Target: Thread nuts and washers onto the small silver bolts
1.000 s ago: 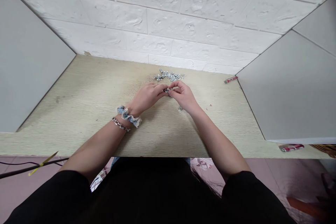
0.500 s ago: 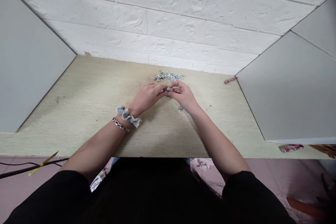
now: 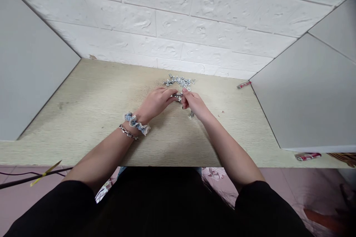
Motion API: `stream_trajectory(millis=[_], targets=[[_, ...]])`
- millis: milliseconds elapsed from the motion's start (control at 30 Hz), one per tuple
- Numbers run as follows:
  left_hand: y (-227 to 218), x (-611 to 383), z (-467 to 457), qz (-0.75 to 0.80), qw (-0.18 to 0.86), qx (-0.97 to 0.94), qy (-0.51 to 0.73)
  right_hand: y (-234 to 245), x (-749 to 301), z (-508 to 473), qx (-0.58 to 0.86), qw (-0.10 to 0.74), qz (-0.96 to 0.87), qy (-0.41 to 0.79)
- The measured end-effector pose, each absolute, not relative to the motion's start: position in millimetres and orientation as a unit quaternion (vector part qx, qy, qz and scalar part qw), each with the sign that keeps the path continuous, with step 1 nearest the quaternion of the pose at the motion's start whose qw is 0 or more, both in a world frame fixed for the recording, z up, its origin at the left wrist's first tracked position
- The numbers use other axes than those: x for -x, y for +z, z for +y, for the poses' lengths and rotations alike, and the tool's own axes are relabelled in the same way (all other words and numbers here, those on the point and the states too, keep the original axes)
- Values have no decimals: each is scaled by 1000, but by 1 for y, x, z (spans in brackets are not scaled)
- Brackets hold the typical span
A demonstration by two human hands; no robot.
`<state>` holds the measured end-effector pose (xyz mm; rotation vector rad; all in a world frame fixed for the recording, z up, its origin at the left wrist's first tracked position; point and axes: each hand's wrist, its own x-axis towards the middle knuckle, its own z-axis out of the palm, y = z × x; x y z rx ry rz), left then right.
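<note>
Left hand point(image 3: 156, 102) and right hand point(image 3: 195, 104) nearly closed, fingertips together pinching small steel bolt point(image 3: 177, 96) above bench point(image 3: 97, 111). Loose bolt point(image 3: 191, 114) beside right hand; heap of bolts and nuts point(image 3: 179, 80) just beyond. Denim scrunchie point(image 3: 137, 123), chain bracelet point(image 3: 128, 132) on left wrist.

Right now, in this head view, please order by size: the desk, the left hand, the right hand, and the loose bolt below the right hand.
1. The desk
2. The left hand and right hand: they look alike, so I do not rank them
3. The loose bolt
</note>
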<state>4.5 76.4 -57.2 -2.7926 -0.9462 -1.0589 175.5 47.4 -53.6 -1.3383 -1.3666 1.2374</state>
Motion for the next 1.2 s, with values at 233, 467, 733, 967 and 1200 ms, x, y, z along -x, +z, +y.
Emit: stream_trajectory(millis=[233, 467, 733, 967, 1200], targets=[[-58, -4, 76, -298, 0, 897, -328, -48, -173, 45, 553, 381, -554, 492], [-54, -5, 73, -284, -35, 906, -312, -50, -175, 46, 546, 409, -538, 495], [-54, -5, 73, -279, -40, 912, -297, -49, -175, 48, 525, 456, -499, 517], [-54, -4, 74, -296, -25, 901, -314, -47, -172, 49, 501, 497, -491, 511], [-57, -5, 75, -300, -7, 896, -328, -47, -172, 48, 487, 507, -495, 511]])
